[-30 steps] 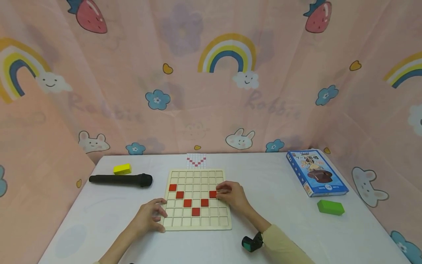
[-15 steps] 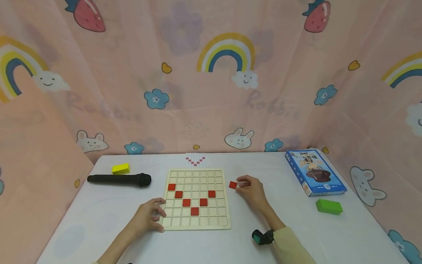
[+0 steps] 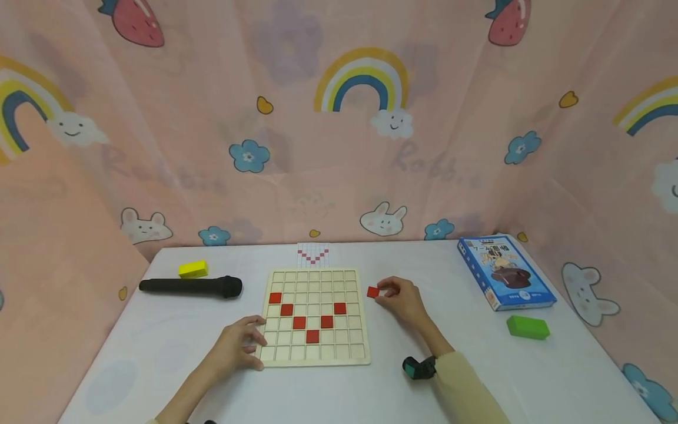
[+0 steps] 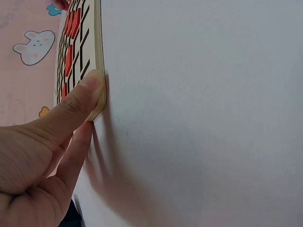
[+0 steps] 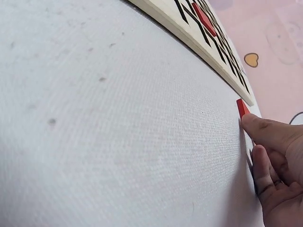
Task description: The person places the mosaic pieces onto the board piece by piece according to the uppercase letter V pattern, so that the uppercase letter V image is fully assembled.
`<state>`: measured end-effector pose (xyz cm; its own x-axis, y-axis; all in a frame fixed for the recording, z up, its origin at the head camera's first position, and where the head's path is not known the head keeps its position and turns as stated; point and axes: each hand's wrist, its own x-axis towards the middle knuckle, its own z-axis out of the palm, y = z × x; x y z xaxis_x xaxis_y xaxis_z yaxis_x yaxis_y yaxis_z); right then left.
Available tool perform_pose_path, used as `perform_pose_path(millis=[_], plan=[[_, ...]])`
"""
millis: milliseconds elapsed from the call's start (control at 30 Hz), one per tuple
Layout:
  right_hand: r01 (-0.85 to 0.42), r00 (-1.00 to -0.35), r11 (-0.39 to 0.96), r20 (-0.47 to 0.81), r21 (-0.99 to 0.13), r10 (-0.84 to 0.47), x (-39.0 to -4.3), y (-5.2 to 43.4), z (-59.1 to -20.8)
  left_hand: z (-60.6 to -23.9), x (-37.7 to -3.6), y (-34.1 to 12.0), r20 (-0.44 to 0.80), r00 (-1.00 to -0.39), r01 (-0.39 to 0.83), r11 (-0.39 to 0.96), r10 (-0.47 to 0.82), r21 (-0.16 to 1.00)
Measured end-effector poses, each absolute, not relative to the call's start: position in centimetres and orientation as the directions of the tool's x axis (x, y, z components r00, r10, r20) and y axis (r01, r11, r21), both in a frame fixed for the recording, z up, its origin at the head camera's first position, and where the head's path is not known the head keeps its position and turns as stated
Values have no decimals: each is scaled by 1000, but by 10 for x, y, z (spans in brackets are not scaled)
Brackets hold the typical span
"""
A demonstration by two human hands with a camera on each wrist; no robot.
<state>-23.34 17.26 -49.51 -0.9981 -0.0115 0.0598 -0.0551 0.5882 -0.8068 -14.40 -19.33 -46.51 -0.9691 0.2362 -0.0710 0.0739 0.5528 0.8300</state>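
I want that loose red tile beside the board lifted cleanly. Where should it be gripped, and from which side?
Probably pinch the red tile by two opposite thin edges, coming from above. It lies flat on the white table, apart from the wooden board, so only its edges offer purchase. The right hand already touches its right edge.

A pink cloth [image 3: 328, 165] hangs all around as walls, with rainbows, smiling clouds, strawberries, blue flowers and white bunnies on it. In the middle stands a table with a white cloth [image 3: 424, 394] on top. The light is soft and even.
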Motion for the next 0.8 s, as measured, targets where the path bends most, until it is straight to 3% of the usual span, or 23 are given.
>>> perform_pose_path(millis=[367, 800], plan=[[-79, -997, 521, 61, -850, -53, -238, 180, -496, -466, -144, -193, -102, -976, 34, 591, 195, 806], [-5, -998, 412, -21, -911, -58, -236, 185, -492, -471, -144, -194, -99, -974, 37, 571, 206, 820]])
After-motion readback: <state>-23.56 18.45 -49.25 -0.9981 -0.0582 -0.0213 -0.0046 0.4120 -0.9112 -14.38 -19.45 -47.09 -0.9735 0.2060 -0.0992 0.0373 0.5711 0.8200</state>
